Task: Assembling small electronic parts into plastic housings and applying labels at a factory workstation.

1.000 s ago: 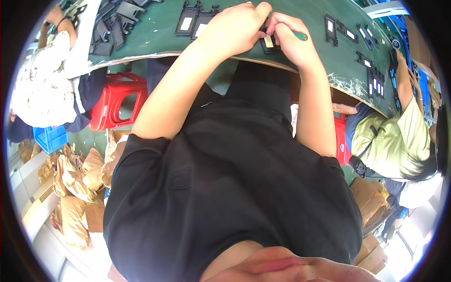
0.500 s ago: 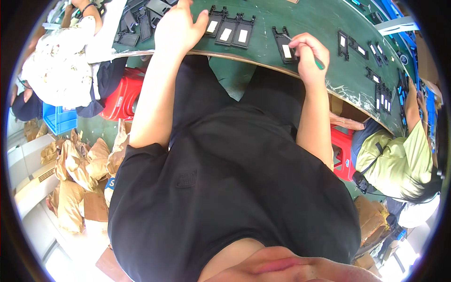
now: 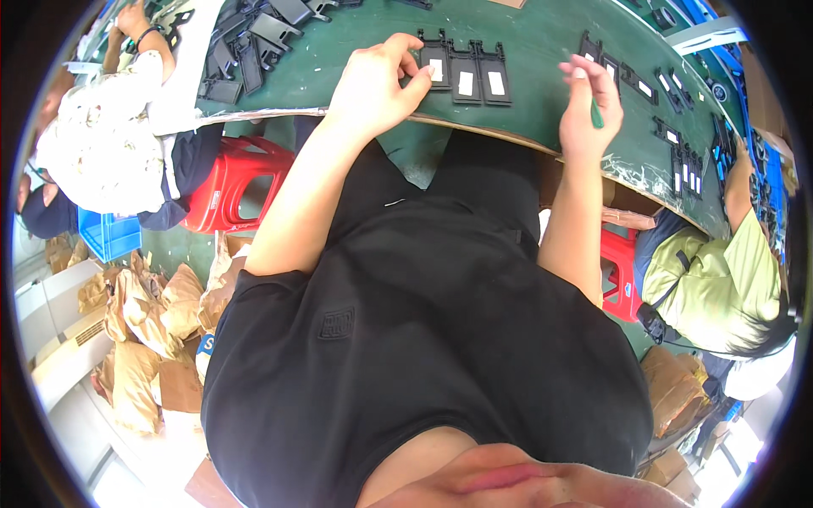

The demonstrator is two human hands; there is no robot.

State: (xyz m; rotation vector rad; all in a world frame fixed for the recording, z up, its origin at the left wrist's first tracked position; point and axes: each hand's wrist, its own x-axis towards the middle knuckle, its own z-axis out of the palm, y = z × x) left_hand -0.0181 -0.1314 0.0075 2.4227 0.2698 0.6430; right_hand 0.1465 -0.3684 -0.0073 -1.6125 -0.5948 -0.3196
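Black parts [image 3: 254,42] lay heaped to the left, with dark pieces [image 3: 633,78] right of the right hand [image 3: 589,114]. Green surface [image 3: 535,85] stretched bare between that hand and three black plates [image 3: 466,63], side by side near the front edge [image 3: 491,135], each with a white label [image 3: 466,83]. Right fingers held a green tool [image 3: 597,117]; left-hand [image 3: 373,89] fingers met the leftmost plate, whether gripping I couldn't tell.

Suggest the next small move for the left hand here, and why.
I'd probably have the left hand secure the leftmost black plate in the row of three. It is right at that plate's left side, though whether it grips is hard to tell, while the right hand is apart from the row, holding the green-handled tool.
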